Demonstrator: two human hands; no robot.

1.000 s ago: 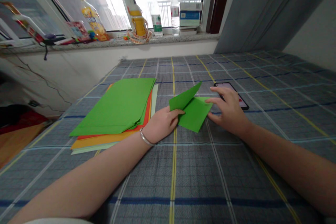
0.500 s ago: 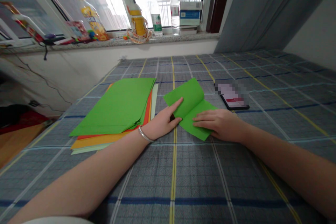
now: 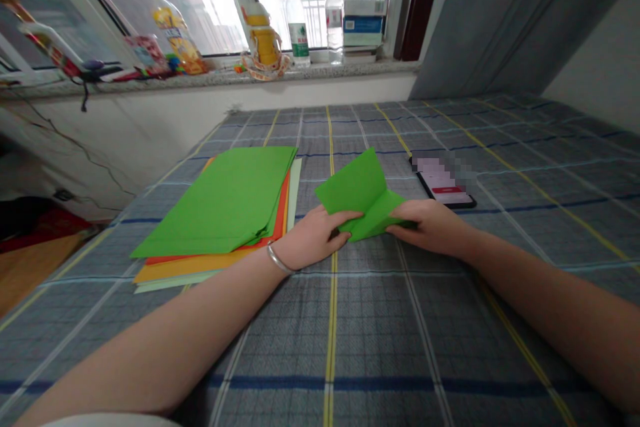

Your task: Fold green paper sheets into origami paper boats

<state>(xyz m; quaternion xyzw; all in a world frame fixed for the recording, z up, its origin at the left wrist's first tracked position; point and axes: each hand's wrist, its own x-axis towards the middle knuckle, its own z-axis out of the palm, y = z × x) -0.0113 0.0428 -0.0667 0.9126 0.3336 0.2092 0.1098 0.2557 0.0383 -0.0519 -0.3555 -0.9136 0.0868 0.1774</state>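
Observation:
A green sheet of paper (image 3: 356, 185) with a crease across it lies between my hands, its two halves bent up from the fold. My left hand (image 3: 320, 232), with a silver bangle at the wrist, grips the paper's near left edge, index finger on top along the crease and thumb at the edge. On the right half, my right hand (image 3: 426, 225) has hold of the outer edge and lifts it, thumb on the near side; its other fingers are partly hidden. Left of my hands is a stack of coloured paper (image 3: 225, 200), green on top with red, orange and pale green beneath.
A phone (image 3: 445, 180) lies beyond my right hand on the plaid cloth (image 3: 370, 333). On the windowsill (image 3: 210, 80) stand a yellow drinking bottle (image 3: 263, 43), two clear plastic bottles (image 3: 299, 30), a juice bottle (image 3: 177, 33) and boxes (image 3: 364, 25).
My right hand has gone from lying flat on the paper to gripping its right edge, and that half is raised. My left index finger has slid right toward the crease.

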